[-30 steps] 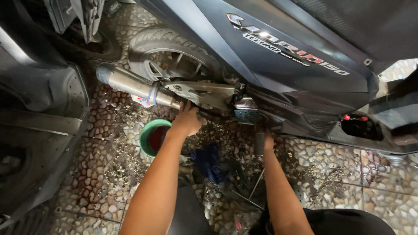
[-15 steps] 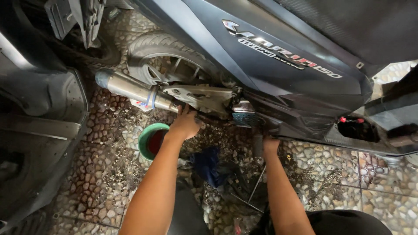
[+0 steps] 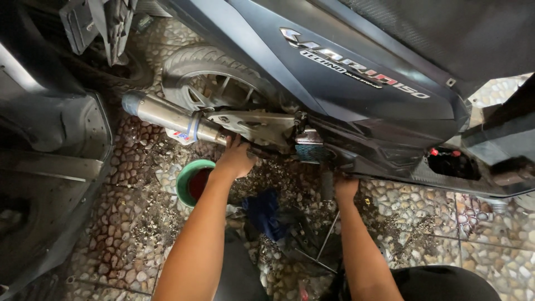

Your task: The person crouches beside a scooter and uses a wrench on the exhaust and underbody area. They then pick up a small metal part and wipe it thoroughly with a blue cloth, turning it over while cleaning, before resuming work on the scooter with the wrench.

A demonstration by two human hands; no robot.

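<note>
Working under the right flank of a dark blue scooter (image 3: 345,83), from a low position on the pebble floor (image 3: 423,223).

Gripping with the left hand (image 3: 237,159): fingers curling up and closing around the underside of the silver exhaust muffler (image 3: 167,117), at its front end, where it meets the grey heat shield (image 3: 256,125).

Reaching with the right hand (image 3: 345,187) up beneath the engine casing, just beside a short dark upright part (image 3: 326,187). Fingertips hidden behind the bodywork; not possible to tell whether closing on anything.

Noting the position of the muffler: running level beside the rear wheel (image 3: 217,83), seated against its shield and, by appearance, still mounted on the machine.

Judging progress as early to middle: nothing from the exhaust lying loose on the floor, no tool showing in either hand, fasteners out of sight.

Recording the surroundings:
- a green bowl (image 3: 185,170) with dark red contents, standing on the floor just beside the left forearm;
- a blue rag (image 3: 262,212) lying between the two forearms;
- a thin metal rod (image 3: 327,237) resting near the right forearm;
- another dark scooter (image 3: 50,167) standing close on the left side.
</note>
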